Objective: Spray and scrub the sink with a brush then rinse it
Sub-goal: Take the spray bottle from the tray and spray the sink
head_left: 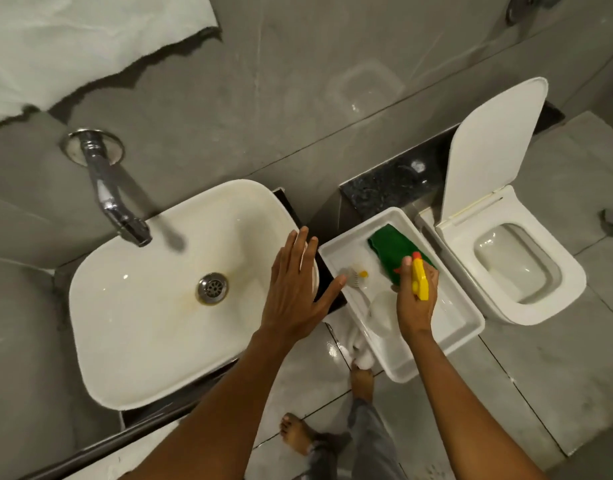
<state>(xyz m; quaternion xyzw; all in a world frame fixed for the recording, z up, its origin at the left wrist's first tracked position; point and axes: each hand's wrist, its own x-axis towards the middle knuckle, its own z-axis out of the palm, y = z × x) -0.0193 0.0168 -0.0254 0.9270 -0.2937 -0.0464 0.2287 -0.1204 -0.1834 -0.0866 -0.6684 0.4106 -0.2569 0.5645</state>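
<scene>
A white rectangular sink (132, 320) fills the left middle, with a metal drain (212, 288) and yellowish stains around it. A chrome tap (114, 199) juts out from the wall above the basin. My left hand (294, 289) hovers flat with fingers spread over the sink's right rim, holding nothing. My right hand (416, 299) grips a spray bottle (420, 278) with a yellow trigger head and red nozzle, over a white tray (464, 306). In the tray lie a white brush (358, 282) with a yellow spot and a green cloth (391, 247).
A white toilet (526, 271) with its lid (488, 147) raised stands to the right of the tray. A dark granite ledge (388, 185) runs behind the tray. Grey tiled wall is behind, glossy floor below with my bare feet (298, 434).
</scene>
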